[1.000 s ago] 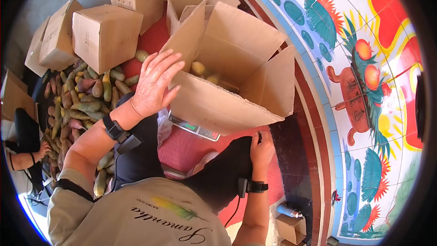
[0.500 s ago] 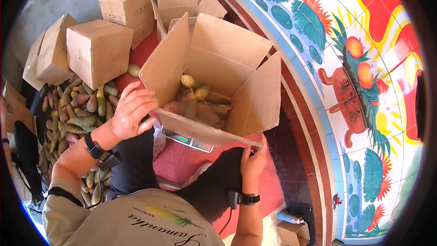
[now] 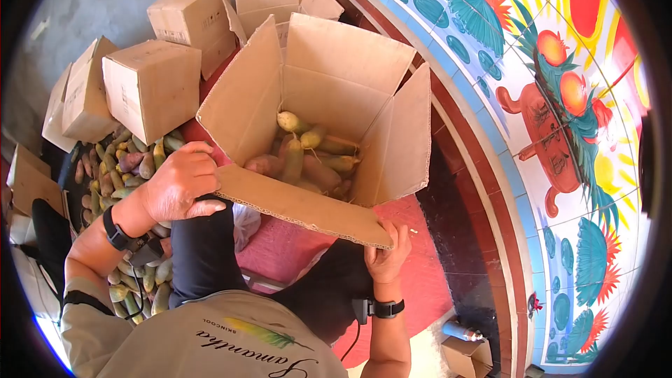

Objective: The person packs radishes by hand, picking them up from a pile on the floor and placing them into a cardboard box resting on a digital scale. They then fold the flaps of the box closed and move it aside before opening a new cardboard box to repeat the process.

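Observation:
An open cardboard box stands in front of me with its flaps raised. Inside lie several green and reddish root vegetables that look like radishes. The near flap is folded outward toward me. At its left corner, my left hand is closed, fingers curled and thumb below the edge. My right hand pinches the flap's right corner between thumb and fingers. The flap hides the front of the box and what it stands on.
More root vegetables are heaped on the floor at the left. Closed boxes and another open box stand behind. A red cloth lies under my legs. A painted tile wall curves along the right.
The near flap has swung outward and down toward me, covering the scale display seen before. My left hand has gone from spread fingers to closed at the flap's corner; my right hand moved slightly lower.

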